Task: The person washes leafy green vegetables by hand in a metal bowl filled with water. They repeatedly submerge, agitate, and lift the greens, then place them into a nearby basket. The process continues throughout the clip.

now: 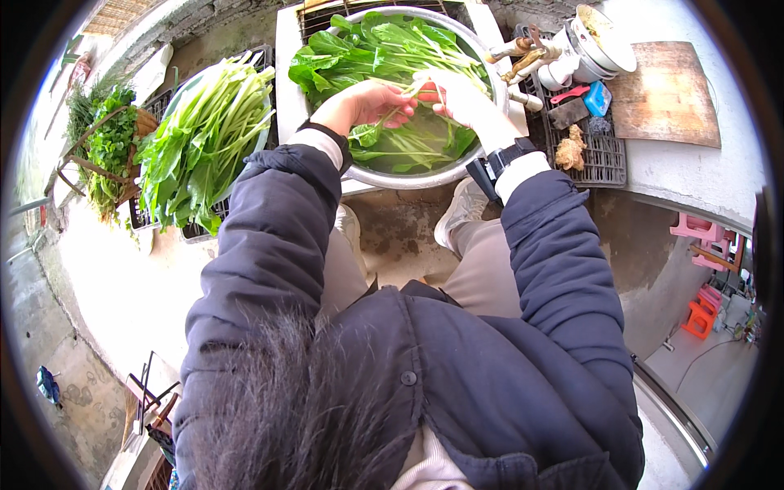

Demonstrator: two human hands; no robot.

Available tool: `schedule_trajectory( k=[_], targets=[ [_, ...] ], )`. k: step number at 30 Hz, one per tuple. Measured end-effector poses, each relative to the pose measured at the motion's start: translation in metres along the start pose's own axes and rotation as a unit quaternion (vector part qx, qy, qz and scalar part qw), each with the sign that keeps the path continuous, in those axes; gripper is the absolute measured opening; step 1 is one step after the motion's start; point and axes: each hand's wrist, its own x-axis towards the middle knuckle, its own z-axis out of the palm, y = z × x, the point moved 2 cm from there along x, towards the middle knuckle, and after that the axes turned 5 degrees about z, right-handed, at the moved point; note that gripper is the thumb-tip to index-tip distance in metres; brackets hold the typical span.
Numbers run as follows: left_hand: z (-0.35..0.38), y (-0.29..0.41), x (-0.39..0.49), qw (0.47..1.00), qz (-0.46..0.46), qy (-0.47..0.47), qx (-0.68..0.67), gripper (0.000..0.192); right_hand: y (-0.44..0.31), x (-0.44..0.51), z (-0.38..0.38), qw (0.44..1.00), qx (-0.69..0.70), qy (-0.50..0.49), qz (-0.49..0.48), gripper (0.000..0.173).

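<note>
A large metal basin point(422, 180) of water point(383, 160) lies before me, filled with long-stemmed leafy greens point(334, 52). Over the middle of the basin my left hand point(373, 103) pinches a thin green stalk point(409, 92) between its fingers. My right hand point(456, 101) grips the same greens from the other side, its fingertips close to the left ones. Bright light washes out part of the right hand. Below both hands, more stalks point(407, 147) float in the water.
At left, a pile of leafy greens point(202, 135) rests on a black plastic crate, beside a handled basket point(144, 125) of herbs. Toward the right are knives with wooden handles point(523, 58), stacked bowls point(603, 46), a black crate point(603, 165) and a wooden cutting board point(667, 92).
</note>
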Motion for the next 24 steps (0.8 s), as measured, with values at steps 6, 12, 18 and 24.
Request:
schedule_trajectory(
  k=[6, 12, 18, 24],
  targets=[
    [-0.006, -0.011, 0.013, 0.991, -0.007, 0.111, 0.079, 0.024, 0.006, 0.008, 0.006, 0.955, -0.293, 0.052, 0.003, 0.020],
    [-0.008, 0.001, 0.004, 0.995, 0.040, 0.082, 0.035, 0.022, -0.002, 0.003, 0.011, 0.998, -0.056, 0.000, -0.006, 0.022],
    [0.012, 0.015, 0.003, 0.994, 0.075, 0.073, 0.044, 0.026, -0.031, -0.015, 0.018, 0.995, -0.079, 0.050, -0.034, 0.021],
    [-0.012, 0.017, 0.000, 0.893, 0.051, 0.132, 0.428, 0.015, -0.031, -0.005, -0.004, 0.978, -0.112, 0.146, -0.095, 0.022]
  ],
)
